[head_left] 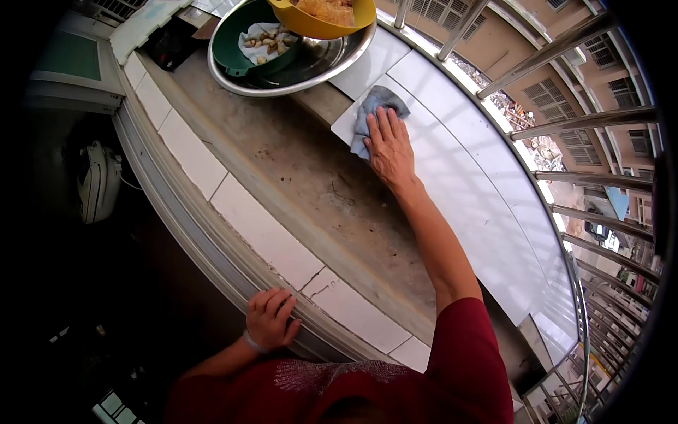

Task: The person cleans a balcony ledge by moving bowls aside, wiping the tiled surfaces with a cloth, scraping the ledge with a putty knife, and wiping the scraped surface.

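My right hand (390,147) presses a grey-blue cloth (381,100) against the white ledge panel (459,191), near the panel's left edge. Its fingers stretch over the cloth, part of which is hidden under the palm. Lower down, my left hand (270,318) rests on the metal window track (212,268), fingers bent over its edge and thumb apart, with nothing held. A grey band circles that wrist.
A steel basin (240,88) stands at the top, with a green basket (226,49) of small brownish pieces on white lining and a yellow bowl (325,25). A dirty concrete trough (311,169) runs beside white tiles (261,219). Metal railings (551,56) border the outer side.
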The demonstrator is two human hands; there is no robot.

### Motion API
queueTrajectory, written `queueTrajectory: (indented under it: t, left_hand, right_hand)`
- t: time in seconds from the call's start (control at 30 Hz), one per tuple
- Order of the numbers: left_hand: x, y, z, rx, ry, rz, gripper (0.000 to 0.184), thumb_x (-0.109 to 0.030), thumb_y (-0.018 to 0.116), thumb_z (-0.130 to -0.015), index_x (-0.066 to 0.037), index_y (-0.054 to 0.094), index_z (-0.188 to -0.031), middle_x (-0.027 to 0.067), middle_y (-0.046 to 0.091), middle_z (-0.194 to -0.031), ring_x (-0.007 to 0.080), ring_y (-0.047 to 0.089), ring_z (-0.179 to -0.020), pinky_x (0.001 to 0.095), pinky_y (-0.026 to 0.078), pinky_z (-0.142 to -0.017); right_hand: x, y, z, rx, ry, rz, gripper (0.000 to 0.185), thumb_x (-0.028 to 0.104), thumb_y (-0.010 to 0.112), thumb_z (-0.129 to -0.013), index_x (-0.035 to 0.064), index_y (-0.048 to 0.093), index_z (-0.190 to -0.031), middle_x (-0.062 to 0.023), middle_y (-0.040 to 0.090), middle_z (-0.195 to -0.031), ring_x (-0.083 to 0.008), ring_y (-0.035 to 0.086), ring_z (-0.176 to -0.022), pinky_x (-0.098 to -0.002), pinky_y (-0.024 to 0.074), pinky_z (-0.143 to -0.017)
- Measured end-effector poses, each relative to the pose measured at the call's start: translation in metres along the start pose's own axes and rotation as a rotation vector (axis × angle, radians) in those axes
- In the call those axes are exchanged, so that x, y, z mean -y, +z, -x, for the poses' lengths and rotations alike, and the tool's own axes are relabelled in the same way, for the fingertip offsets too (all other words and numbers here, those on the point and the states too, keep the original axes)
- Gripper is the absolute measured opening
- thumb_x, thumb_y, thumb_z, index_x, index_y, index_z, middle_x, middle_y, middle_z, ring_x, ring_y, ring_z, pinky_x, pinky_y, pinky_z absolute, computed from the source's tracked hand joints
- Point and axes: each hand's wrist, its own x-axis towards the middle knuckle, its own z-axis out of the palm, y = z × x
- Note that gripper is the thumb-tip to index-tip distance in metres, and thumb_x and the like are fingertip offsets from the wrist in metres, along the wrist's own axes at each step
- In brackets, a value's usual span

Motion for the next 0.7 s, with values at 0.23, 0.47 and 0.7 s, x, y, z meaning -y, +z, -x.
queueTrajectory:
  t: [0.23,0.47,0.7]
  left_hand:
    - [0.005,0.001,-0.001,0.012,0.056,0.001,0.042,-0.036,0.055,-0.078,-0.004,0.055,-0.104,0.0121,0.052,-0.114,0.0294,0.045,-0.106,0.0432,0.033,-0.089]
    - [0.002,0.002,0.0,-0.014,0.032,-0.008,0.041,-0.035,0.057,-0.077,-0.006,0.056,-0.104,0.0099,0.052,-0.112,0.0266,0.045,-0.107,0.0408,0.034,-0.089]
    - [0.002,-0.001,-0.001,0.023,-0.003,0.029,0.04,-0.034,0.06,-0.078,-0.007,0.057,-0.107,0.0087,0.051,-0.115,0.0254,0.044,-0.109,0.0397,0.034,-0.09]
  right_hand:
    - [0.011,-0.041,0.059,0.156,-0.007,-0.003,0.047,0.02,0.058,-0.083,0.003,0.047,-0.124,-0.0163,0.04,-0.134,-0.0352,0.036,-0.124,-0.0461,0.0292,-0.102]
    - [-0.032,0.019,-0.051,-0.067,0.196,0.104,0.046,0.029,0.052,-0.086,0.0057,0.047,-0.125,-0.0186,0.038,-0.135,-0.0372,0.032,-0.126,-0.0454,0.0259,-0.104]
    - [0.022,0.006,-0.011,0.048,0.021,0.05,0.051,0.029,0.055,-0.085,0.0002,0.045,-0.126,-0.019,0.037,-0.135,-0.0382,0.032,-0.126,-0.0458,0.0263,-0.104]
